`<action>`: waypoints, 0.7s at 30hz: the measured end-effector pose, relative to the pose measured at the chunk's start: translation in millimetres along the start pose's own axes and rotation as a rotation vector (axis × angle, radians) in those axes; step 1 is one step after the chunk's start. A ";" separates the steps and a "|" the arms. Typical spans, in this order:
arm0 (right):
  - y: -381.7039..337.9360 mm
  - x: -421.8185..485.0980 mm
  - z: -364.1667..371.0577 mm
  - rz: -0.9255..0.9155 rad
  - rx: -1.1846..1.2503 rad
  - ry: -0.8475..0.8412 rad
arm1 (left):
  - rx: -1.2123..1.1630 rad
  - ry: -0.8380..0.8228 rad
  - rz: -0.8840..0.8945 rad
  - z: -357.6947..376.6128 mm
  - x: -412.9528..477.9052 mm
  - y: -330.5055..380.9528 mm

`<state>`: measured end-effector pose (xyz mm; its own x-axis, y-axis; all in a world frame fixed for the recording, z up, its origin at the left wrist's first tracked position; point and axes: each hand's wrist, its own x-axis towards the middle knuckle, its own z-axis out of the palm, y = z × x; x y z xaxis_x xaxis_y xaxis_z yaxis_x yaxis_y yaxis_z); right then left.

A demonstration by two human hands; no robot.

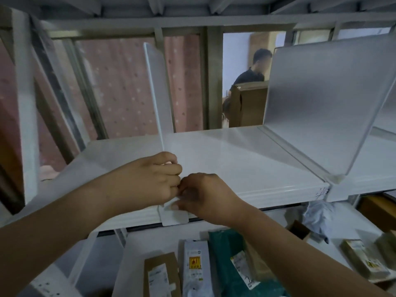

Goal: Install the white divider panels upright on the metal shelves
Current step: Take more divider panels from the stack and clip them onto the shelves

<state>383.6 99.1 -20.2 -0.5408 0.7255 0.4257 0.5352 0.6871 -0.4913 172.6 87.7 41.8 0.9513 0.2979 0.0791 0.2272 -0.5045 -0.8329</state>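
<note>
A white divider panel (157,91) stands upright, edge-on to me, on the white metal shelf (235,159). Its front clip tab (175,217) hangs over the shelf's front lip. My left hand (150,179) is closed around the panel's lower front edge. My right hand (205,196) pinches the panel's base just above the tab, touching the left hand. A second white divider panel (321,103) stands installed to the right, at the seam with the neighbouring shelf.
Another panel leans at the far left (25,103). The lower shelf holds cardboard boxes (161,275), a white package (196,264), a green bag (227,254) and small packs at right (362,258). A person sits behind the shelf (250,71) near a wooden crate.
</note>
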 end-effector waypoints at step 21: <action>-8.1 -1.3 22.5 0.187 0.112 0.177 | 0.158 0.078 0.212 1.0 -9.1 -38.6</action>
<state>365.4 91.8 -33.9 -0.3125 0.8414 0.4409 0.5342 0.5394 -0.6509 155.0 105.3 72.8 0.9887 0.1328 -0.0697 -0.0084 -0.4147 -0.9099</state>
